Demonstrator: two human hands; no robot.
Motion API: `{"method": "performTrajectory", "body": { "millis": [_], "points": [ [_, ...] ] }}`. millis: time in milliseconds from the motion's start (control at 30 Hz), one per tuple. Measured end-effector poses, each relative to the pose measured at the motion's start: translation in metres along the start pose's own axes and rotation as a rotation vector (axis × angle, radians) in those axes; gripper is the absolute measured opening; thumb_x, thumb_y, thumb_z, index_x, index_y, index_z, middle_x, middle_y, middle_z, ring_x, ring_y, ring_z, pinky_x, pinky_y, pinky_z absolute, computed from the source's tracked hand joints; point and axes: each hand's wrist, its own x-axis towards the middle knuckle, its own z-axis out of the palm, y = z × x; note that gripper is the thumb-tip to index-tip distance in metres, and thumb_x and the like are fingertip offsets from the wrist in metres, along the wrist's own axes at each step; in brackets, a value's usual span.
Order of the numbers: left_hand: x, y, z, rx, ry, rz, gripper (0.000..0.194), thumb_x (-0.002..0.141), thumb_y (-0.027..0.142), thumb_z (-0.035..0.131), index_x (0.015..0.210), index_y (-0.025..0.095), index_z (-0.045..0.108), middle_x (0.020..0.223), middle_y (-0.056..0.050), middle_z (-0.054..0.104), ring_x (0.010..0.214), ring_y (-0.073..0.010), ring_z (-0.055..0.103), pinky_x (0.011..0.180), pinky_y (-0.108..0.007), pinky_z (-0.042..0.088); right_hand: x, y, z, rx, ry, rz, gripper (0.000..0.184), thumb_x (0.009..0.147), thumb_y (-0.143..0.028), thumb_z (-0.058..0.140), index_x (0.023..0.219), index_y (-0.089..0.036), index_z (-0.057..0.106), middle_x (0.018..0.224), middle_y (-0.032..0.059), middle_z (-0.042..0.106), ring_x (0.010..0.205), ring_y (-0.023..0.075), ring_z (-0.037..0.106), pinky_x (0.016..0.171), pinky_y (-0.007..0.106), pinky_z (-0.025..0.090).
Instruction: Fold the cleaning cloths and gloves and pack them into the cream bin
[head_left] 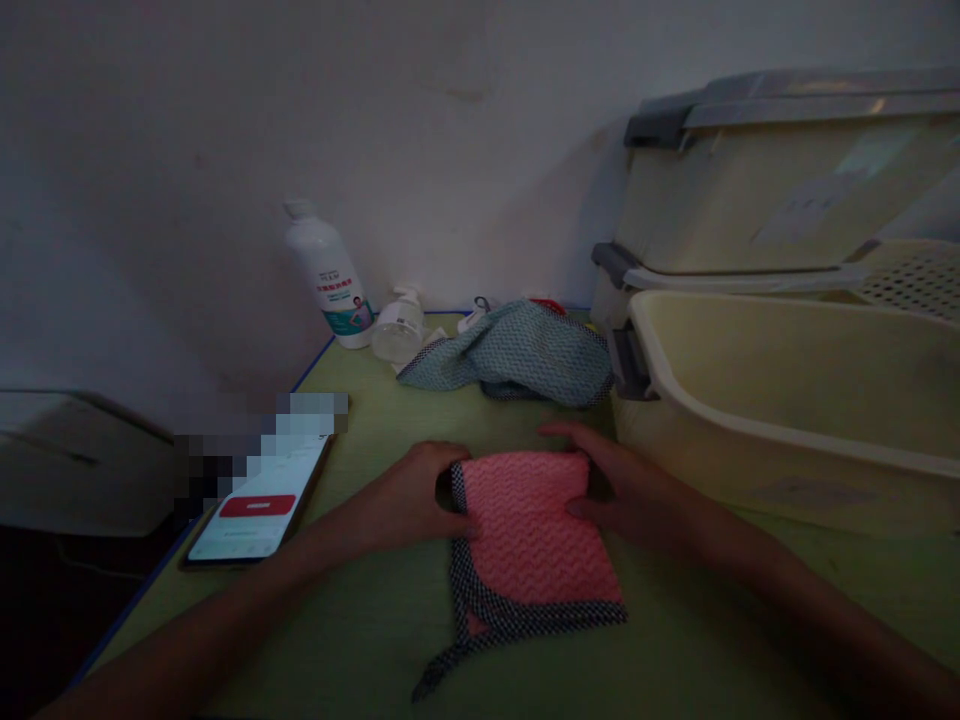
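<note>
On green tabletop: pink cloth, folded. Left hand and right hand pinch its side edges.

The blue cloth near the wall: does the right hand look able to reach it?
Probably yes: only green tabletop shows between the blue cloth and the right hand, though that hand touches the pink cloth.

Pixelation hides part of the phone; the tub is cropped.
</note>
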Motion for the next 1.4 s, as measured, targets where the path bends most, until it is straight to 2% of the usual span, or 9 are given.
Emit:
{"method": "performTrajectory", "body": {
  "millis": [167, 267, 367, 500, 667, 800, 1133, 1267, 1400],
  "points": [
    [-0.002, 0.000, -0.002, 0.094, -0.010, 0.036, 0.019, 0.063, 0.027, 0.069, 0.074, 0.014, 0.060, 0.073, 0.000, 0.058, 0.075, -0.0174, 0.055, 0.067, -0.029, 0.042, -0.006, -0.008, -0.001, -0.009, -0.061, -0.043, 0.037, 0.071, -0.007, 0.054, 0.106, -0.018, 0.046, 0.093, 0.0022, 0.060, 0.078, 0.0135, 0.058, 0.065, 0.025, 0.046],
    [-0.003, 0.000, -0.001, 0.034, -0.051, 0.060, 0.013, 0.066, 0.022, 0.066, 0.071, 0.014, 0.057, 0.067, 0.003, 0.054, 0.068, -0.0134, 0.052, 0.061, -0.024, 0.038, -0.010, -0.013, -0.002, -0.051, -0.060, -0.079, 0.020, 0.075, -0.016, 0.057, 0.093, -0.018, 0.048, 0.084, 0.0006, 0.059, 0.074, 0.0126, 0.055, 0.060, 0.022, 0.042],
    [-0.004, 0.001, 0.000, -0.083, -0.098, 0.191, 0.006, 0.070, 0.015, 0.060, 0.070, 0.015, 0.054, 0.067, 0.004, 0.052, 0.063, -0.0095, 0.048, 0.057, -0.021, 0.035, -0.013, -0.020, -0.004, -0.146, -0.093, -0.127, 0.007, 0.077, -0.015, 0.053, 0.078, -0.018, 0.047, 0.074, -0.0015, 0.054, 0.066, 0.0108, 0.050, 0.054, 0.021, 0.036],
    [-0.005, 0.002, 0.001, -0.139, -0.135, 0.378, 0.013, 0.066, 0.002, 0.055, 0.068, 0.014, 0.054, 0.071, 0.003, 0.051, 0.065, -0.0083, 0.048, 0.058, -0.020, 0.034, -0.014, -0.029, -0.008, -0.221, -0.209, -0.229, 0.015, 0.077, -0.004, 0.047, 0.072, -0.019, 0.045, 0.076, -0.0013, 0.051, 0.070, 0.0110, 0.049, 0.060, 0.022, 0.037],
    [-0.006, -0.001, 0.003, -0.100, -0.133, 0.448, 0.025, 0.064, -0.006, 0.046, 0.068, 0.015, 0.058, 0.073, 0.002, 0.052, 0.068, -0.0084, 0.050, 0.061, -0.020, 0.037, -0.014, -0.033, -0.008, -0.323, -0.317, -0.351, 0.023, 0.075, 0.004, 0.043, 0.069, -0.018, 0.044, 0.080, 0.0008, 0.051, 0.075, 0.0122, 0.049, 0.064, 0.023, 0.038],
    [-0.009, 0.000, 0.004, 0.002, -0.146, 0.477, 0.029, 0.063, -0.008, 0.045, 0.070, 0.016, 0.057, 0.075, 0.002, 0.052, 0.070, -0.0091, 0.050, 0.063, -0.021, 0.038, -0.015, -0.032, -0.005, -0.405, -0.300, -0.401, 0.025, 0.074, 0.007, 0.042, 0.070, -0.017, 0.049, 0.079, 0.0010, 0.053, 0.074, 0.0122, 0.048, 0.063, 0.023, 0.037],
    [-0.020, 0.012, 0.008, 0.295, -0.186, 0.585, 0.033, 0.060, -0.010, 0.039, 0.076, 0.019, 0.046, 0.079, 0.001, 0.053, 0.082, -0.0133, 0.050, 0.071, -0.023, 0.039, -0.017, -0.025, 0.000, -0.529, -0.250, -0.502, 0.026, 0.080, 0.004, 0.043, 0.078, -0.017, 0.058, 0.085, 0.0029, 0.060, 0.078, 0.0140, 0.053, 0.068, 0.025, 0.042],
    [-0.022, 0.012, 0.011, 0.387, -0.183, 0.661, 0.027, 0.069, -0.007, 0.040, 0.075, 0.019, 0.046, 0.081, 0.000, 0.057, 0.078, -0.0137, 0.050, 0.079, -0.027, 0.039, -0.017, -0.025, 0.002, -0.579, -0.225, -0.550, 0.021, 0.082, 0.000, 0.047, 0.078, -0.017, 0.058, 0.084, 0.0026, 0.061, 0.078, 0.0145, 0.053, 0.068, 0.027, 0.042],
    [-0.022, 0.011, 0.013, 0.431, -0.192, 0.701, 0.020, 0.080, 0.000, 0.043, 0.072, 0.018, 0.047, 0.079, -0.001, 0.058, 0.076, -0.0134, 0.050, 0.079, -0.027, 0.038, -0.016, -0.024, 0.003, -0.627, -0.236, -0.595, 0.016, 0.085, -0.005, 0.050, 0.077, -0.018, 0.056, 0.083, 0.0007, 0.061, 0.076, 0.0140, 0.053, 0.069, 0.027, 0.040]
  ]
}}
